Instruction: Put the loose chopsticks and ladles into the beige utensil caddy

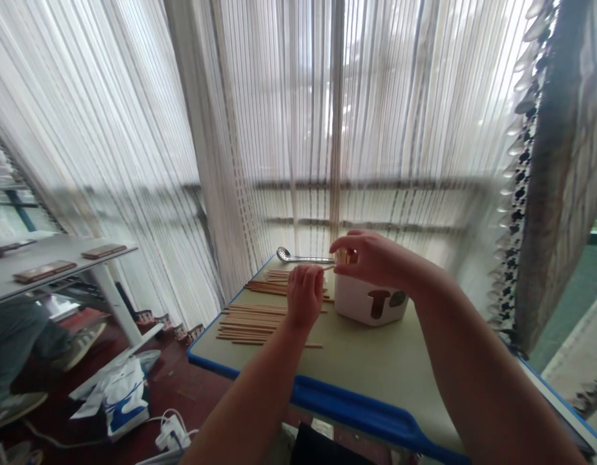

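Observation:
My left hand (pixel 305 294) is closed, its fingers wrapped round a chopstick (pixel 329 267) whose pale end points right. That end reaches the thumb side of my right hand (pixel 369 255). The right hand is curved over the top of a white chopstick holder (pixel 356 300), thumb and forefinger apart. Between them, upright chopsticks (pixel 342 256) show at the holder's rim; I cannot make out contact with them. The holder has a brown T-shaped mark and a round grey spot in front. Below and left of my left hand, several wooden chopsticks (pixel 252 323) lie in loose rows.
A metal slotted spoon (pixel 283 255) lies along the table's back edge. The pale table (pixel 366 361) has a blue rim; sheer curtains (pixel 289 129) hang behind it. At left stand another table (pixel 104 265) and a seated person's legs (pixel 22 349). A power strip (pixel 171 434) is on the floor.

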